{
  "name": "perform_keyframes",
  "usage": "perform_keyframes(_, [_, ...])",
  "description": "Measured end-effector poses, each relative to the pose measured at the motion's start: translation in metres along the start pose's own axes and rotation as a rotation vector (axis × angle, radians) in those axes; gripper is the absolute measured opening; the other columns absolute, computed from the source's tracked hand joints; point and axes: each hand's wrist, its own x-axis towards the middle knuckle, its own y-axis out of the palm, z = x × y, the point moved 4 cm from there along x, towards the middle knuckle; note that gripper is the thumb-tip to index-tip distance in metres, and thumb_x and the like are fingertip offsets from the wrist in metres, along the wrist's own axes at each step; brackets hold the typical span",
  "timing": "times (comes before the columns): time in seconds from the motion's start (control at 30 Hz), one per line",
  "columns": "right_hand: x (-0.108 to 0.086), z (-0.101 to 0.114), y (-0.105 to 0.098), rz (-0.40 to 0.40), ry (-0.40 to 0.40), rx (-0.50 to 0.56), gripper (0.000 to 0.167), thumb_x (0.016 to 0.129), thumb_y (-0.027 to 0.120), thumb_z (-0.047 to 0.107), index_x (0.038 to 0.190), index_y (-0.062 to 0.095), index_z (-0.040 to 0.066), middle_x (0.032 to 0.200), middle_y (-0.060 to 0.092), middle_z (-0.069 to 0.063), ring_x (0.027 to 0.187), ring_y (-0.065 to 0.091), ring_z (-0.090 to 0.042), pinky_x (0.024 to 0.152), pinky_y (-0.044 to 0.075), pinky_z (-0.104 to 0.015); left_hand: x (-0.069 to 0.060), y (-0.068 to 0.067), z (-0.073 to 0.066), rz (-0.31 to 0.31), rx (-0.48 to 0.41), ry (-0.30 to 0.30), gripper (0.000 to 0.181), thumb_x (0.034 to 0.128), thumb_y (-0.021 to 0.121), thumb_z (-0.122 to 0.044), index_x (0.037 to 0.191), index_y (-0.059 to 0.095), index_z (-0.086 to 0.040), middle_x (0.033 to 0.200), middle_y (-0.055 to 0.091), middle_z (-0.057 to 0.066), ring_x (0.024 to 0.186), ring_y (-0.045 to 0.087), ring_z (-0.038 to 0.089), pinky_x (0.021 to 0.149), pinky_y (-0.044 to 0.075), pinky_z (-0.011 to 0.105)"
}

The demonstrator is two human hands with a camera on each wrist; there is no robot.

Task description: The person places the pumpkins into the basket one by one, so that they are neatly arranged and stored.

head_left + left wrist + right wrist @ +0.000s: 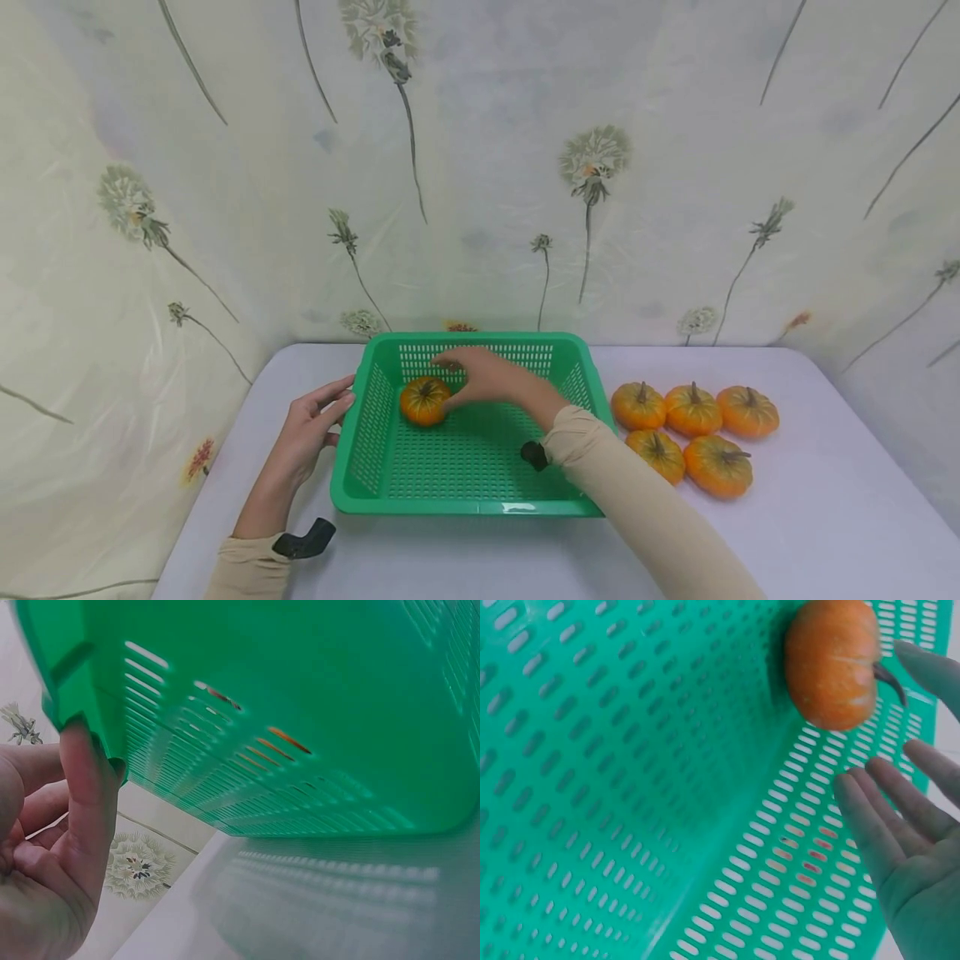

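A small orange pumpkin with a dark stem sits in the left part of a green plastic basket. My right hand is inside the basket, just right of the pumpkin. Its fingers are spread and hold nothing; in the right wrist view a gap shows between the hand and the pumpkin. At the basket's left side, my left hand grips the rim with its fingertips. In the left wrist view that hand's fingers bend up against the basket's edge.
Several more orange pumpkins stand grouped on the white tabletop, right of the basket. Behind the table hangs a pale cloth printed with dandelions. A dark strap piece is at the left wrist.
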Motion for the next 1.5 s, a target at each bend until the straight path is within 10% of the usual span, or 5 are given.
perform_keyframes(0.83, [-0.067, 0.006, -0.07, -0.169, -0.031, 0.174, 0.074, 0.086, 0.086, 0.031, 0.149, 0.053, 0.013, 0.15, 0.057, -0.008, 0.138, 0.055, -0.027, 0.112, 0.053, -0.046, -0.001, 0.0, -0.002, 0.007, -0.009, 0.008, 0.049, 0.106, 0.061, -0.026, 0.15, 0.053, -0.006, 0.113, 0.061, -0.001, 0.076, 0.066, 0.006, 0.06, 0.063, 0.025])
perform_keyframes(1.5, [-0.158, -0.052, -0.108, -0.346, 0.07, 0.091, 0.069, 0.088, 0.084, 0.037, 0.147, 0.055, 0.016, 0.149, 0.058, -0.008, 0.136, 0.057, -0.034, 0.11, 0.053, -0.055, 0.0, 0.0, -0.001, 0.007, -0.019, 0.012, 0.05, 0.1054, 0.062, -0.027, 0.15, 0.053, -0.006, 0.11, 0.063, -0.002, 0.075, 0.067, 0.006, 0.059, 0.064, 0.026])
